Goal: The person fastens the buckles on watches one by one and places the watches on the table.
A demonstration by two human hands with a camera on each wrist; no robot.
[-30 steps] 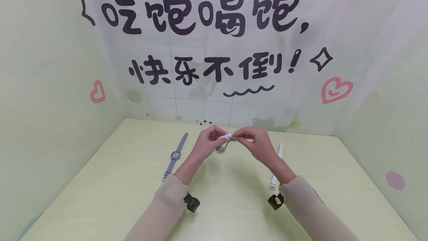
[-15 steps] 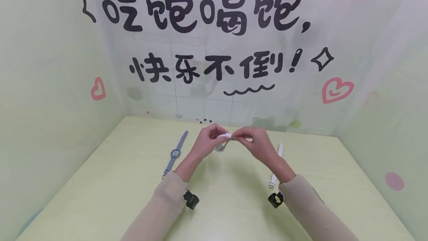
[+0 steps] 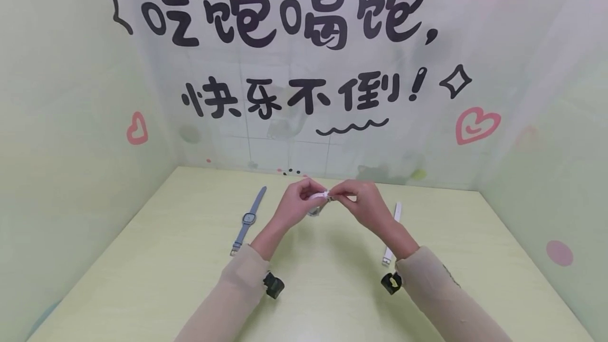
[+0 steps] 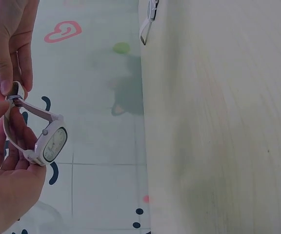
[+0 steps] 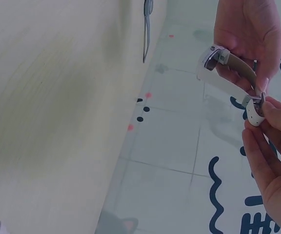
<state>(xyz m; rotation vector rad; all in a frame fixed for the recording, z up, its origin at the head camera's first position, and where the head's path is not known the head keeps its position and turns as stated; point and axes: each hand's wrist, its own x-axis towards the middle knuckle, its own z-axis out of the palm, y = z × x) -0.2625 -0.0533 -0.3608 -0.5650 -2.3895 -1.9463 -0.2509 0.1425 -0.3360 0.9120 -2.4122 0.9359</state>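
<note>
A white-strapped wristwatch (image 4: 55,145) is held up in both hands, its strap closed into a loop. My left hand (image 3: 293,205) grips the strap, with the thumb and fingertips near the buckle (image 5: 255,100). From the other side, my right hand (image 3: 366,205) pinches the strap's end between thumb and fingers, right at the buckle. In the head view the watch case hangs below the fingers, mostly hidden by the left hand. The left wrist view shows its pale dial and side crown.
A blue-grey watch (image 3: 249,219) lies stretched out on the table (image 3: 142,257) to the left. Another white watch (image 3: 398,211) lies to the right, partly hidden behind the right wrist. A printed curtain (image 3: 304,146) stands behind the table's far edge.
The held watch's case has turned a little and shows less below the left hand. Both hands stay nearly in place, still at the strap. The watches on the table have not moved.
</note>
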